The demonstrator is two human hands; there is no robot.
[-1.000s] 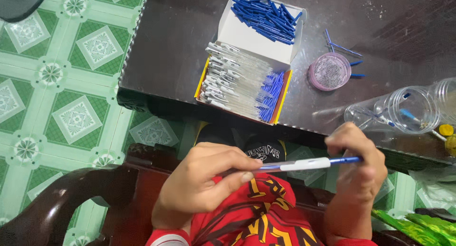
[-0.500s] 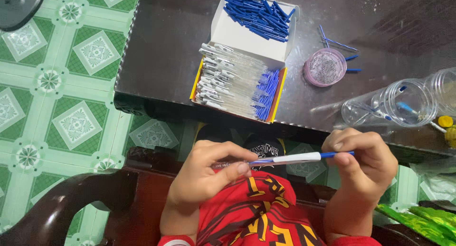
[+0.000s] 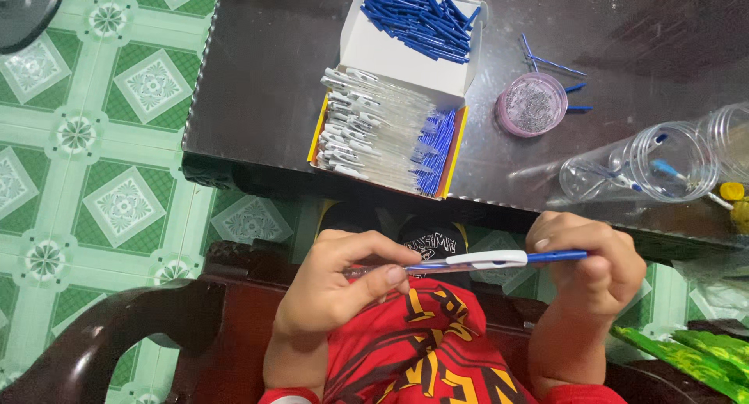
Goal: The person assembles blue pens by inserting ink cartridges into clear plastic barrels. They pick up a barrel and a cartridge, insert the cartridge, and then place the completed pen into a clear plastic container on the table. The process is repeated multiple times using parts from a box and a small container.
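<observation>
The dark bench (image 3: 296, 69) serves as the landmark. Left of it and below its near edge spreads a floor (image 3: 101, 139) of green patterned tiles; against the near edge stands a dark wooden chair (image 3: 117, 334), in which the person sits in a red printed shirt (image 3: 406, 349).

On the bench, near its middle, lies an open box (image 3: 390, 131): its tray is nearly full of finished pens, and its raised lid (image 3: 413, 22) holds a heap of loose blue parts, so by the look of it many pens are done and many parts remain. Right of the box sit a small pink dish (image 3: 532, 104) of tiny pieces and clear plastic jars (image 3: 647, 162) lying on their sides.

Below the near edge, over the lap, one pen (image 3: 476, 260) is in assembly. The left hand (image 3: 335, 291) has its fingers pinched around the clear barrel; the right hand (image 3: 597, 264) has its fingers clenched on the blue end.
</observation>
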